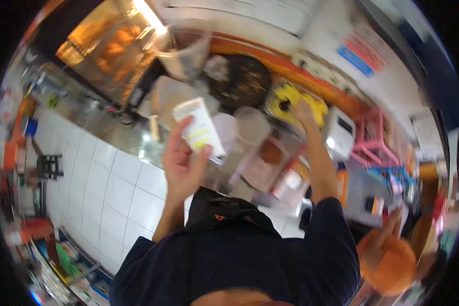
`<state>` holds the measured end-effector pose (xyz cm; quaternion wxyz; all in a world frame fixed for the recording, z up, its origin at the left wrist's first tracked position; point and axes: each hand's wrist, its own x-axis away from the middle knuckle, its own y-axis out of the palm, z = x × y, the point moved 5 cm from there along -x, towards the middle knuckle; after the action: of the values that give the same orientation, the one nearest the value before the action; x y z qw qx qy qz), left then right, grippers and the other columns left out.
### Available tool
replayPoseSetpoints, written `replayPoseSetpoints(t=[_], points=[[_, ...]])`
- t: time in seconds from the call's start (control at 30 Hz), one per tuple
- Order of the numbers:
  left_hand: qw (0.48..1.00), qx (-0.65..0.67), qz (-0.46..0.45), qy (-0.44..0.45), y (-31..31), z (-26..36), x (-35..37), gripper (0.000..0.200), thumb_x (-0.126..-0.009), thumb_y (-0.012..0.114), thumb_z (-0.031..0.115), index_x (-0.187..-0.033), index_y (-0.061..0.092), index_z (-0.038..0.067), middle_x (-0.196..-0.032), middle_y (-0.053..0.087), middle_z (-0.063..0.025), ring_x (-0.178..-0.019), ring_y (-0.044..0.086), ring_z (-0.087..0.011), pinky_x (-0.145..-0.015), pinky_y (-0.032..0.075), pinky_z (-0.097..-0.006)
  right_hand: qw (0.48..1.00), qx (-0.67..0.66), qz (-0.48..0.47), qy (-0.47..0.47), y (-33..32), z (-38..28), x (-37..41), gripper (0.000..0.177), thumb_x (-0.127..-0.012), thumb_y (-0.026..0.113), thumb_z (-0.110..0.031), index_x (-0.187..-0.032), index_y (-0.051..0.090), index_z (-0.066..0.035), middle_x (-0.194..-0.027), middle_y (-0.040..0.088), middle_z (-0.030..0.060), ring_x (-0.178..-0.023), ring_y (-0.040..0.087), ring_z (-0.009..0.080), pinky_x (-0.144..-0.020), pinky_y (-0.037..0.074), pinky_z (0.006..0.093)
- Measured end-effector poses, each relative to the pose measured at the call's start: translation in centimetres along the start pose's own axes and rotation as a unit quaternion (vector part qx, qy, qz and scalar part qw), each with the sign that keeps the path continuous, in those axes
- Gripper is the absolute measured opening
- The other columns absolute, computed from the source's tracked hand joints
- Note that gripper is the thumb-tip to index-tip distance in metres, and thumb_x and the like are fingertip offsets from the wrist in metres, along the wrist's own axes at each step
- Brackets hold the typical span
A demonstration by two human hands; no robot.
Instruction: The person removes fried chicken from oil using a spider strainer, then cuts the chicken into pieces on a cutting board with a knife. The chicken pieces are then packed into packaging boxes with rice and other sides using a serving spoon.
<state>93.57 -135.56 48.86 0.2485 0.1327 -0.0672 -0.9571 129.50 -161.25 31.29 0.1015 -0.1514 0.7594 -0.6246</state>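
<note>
My left hand (181, 163) grips a white carton (201, 127) with yellow-green print, thumb on one long edge and fingers on the other. The carton is tilted above the cluttered worktop. My right hand (302, 109) reaches out over a tray (270, 105) of bright yellow items (286, 97). Blur hides its fingers and what the yellow items are. A small dark thing (284, 105) lies among them, close to the hand. Beside the tray stands a round translucent tub (252, 125).
A lit glass cabinet (115, 46) with browned food stands at upper left. Near it are a clear bucket (186, 51) and a round dark pan (245, 79). To the right are a white appliance (340, 133), a pink stool (377, 137) and an orange basin (390, 265) with another person's arm.
</note>
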Motion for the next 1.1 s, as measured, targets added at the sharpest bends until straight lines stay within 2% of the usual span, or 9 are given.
replayPoseSetpoints(t=[0.13,0.3,0.4,0.47,0.63,0.67,0.93,1.03,1.1], points=[[1.0,0.001,0.029,0.013,-8.6,-0.2,-4.9,0.063,-0.082,0.06,-0.007,-0.138,0.034,-0.001,-0.132,0.046,-0.0137,-0.112,0.055,-0.0201,-0.094,0.046,-0.0322,0.952,0.066,0.266,-0.137,-7.0,-14.6,-4.1,0.031,-0.092,0.048,-0.024,-0.097,0.058,0.005,-0.089,0.064,0.0233,-0.084,0.061,0.04,-0.072,0.046,0.0503],[0.999,-0.009,0.036,-0.037,-15.9,-0.9,-8.0,0.061,-0.082,0.061,-0.006,-0.137,0.034,0.0,-0.127,0.05,-0.0142,-0.111,0.056,-0.0207,-0.094,0.046,-0.0326,0.925,-0.26,0.112,-0.253,-9.1,-33.0,-10.1,0.022,-0.094,0.049,-0.016,-0.104,0.059,0.0,-0.084,0.064,0.0178,-0.076,0.061,0.0339,-0.066,0.046,0.0422],[0.997,-0.016,0.065,-0.03,-18.7,-0.8,-9.8,0.062,-0.082,0.06,-0.007,-0.137,0.034,-0.001,-0.127,0.051,-0.0149,-0.111,0.056,-0.022,-0.094,0.046,-0.0331,0.912,-0.165,0.085,-0.366,-6.1,-40.6,-18.0,0.027,-0.085,0.056,-0.011,-0.109,0.06,0.001,-0.093,0.066,0.0191,-0.089,0.064,0.0307,-0.075,0.05,0.0385],[0.997,-0.017,0.07,-0.038,-19.9,-0.4,-10.5,0.062,-0.082,0.06,-0.008,-0.137,0.034,-0.001,-0.127,0.05,-0.0151,-0.111,0.055,-0.0225,-0.094,0.046,-0.0334,0.943,0.001,-0.037,-0.33,-2.9,-44.1,-23.1,0.031,-0.08,0.06,-0.012,-0.107,0.062,0.002,-0.096,0.066,0.0198,-0.09,0.065,0.0297,-0.079,0.051,0.0359],[0.994,-0.038,0.103,-0.016,-22.2,-0.4,-11.6,0.06,-0.083,0.06,-0.008,-0.136,0.034,-0.002,-0.126,0.05,-0.0166,-0.109,0.057,-0.0248,-0.093,0.048,-0.0346,0.912,0.221,-0.311,-0.152,10.4,-41.8,-35.1,0.03,-0.086,0.048,-0.014,-0.109,0.065,-0.005,-0.106,0.065,0.0196,-0.094,0.066,0.0312,-0.082,0.051,0.0406],[0.993,-0.032,0.112,-0.024,-22.6,-0.7,-11.8,0.06,-0.082,0.06,-0.008,-0.136,0.034,-0.002,-0.126,0.05,-0.0162,-0.109,0.058,-0.0242,-0.092,0.049,-0.0342,0.942,0.153,-0.184,-0.235,8.3,-43.2,-32.4,0.032,-0.088,0.045,-0.016,-0.109,0.066,-0.005,-0.107,0.065,0.0188,-0.095,0.066,0.0308,-0.081,0.052,0.0418],[0.991,0.001,0.095,-0.097,-23.6,-3.4,-14.6,0.061,-0.083,0.059,-0.009,-0.137,0.033,0.0,-0.129,0.048,-0.0151,-0.11,0.057,-0.0229,-0.091,0.049,-0.0325,0.959,0.115,-0.16,-0.201,-1.5,-44.1,-28.6,0.029,-0.08,0.061,-0.029,-0.092,0.068,-0.004,-0.088,0.069,0.0161,-0.079,0.066,0.0327,-0.068,0.05,0.042],[0.993,0.003,0.066,-0.095,-23.2,-3.8,-16.4,0.062,-0.082,0.06,-0.01,-0.137,0.033,0.0,-0.13,0.047,-0.0151,-0.111,0.056,-0.0231,-0.091,0.049,-0.0324,0.933,-0.131,-0.285,-0.178,-0.9,-41.8,-29.7,0.028,-0.075,0.063,-0.028,-0.077,0.064,0.0,-0.073,0.065,0.0189,-0.068,0.064,0.0328,-0.062,0.049,0.042],[0.996,0.008,0.064,-0.068,-22.8,-3.5,-17.4,0.062,-0.082,0.059,-0.01,-0.137,0.033,0.0,-0.129,0.048,-0.015,-0.111,0.055,-0.0232,-0.091,0.049,-0.032,0.942,-0.076,-0.23,-0.233,-2.9,-42.8,-28.1,0.023,-0.076,0.061,-0.022,-0.08,0.062,0.001,-0.077,0.066,0.0199,-0.071,0.064,0.0343,-0.063,0.049,0.0424]])
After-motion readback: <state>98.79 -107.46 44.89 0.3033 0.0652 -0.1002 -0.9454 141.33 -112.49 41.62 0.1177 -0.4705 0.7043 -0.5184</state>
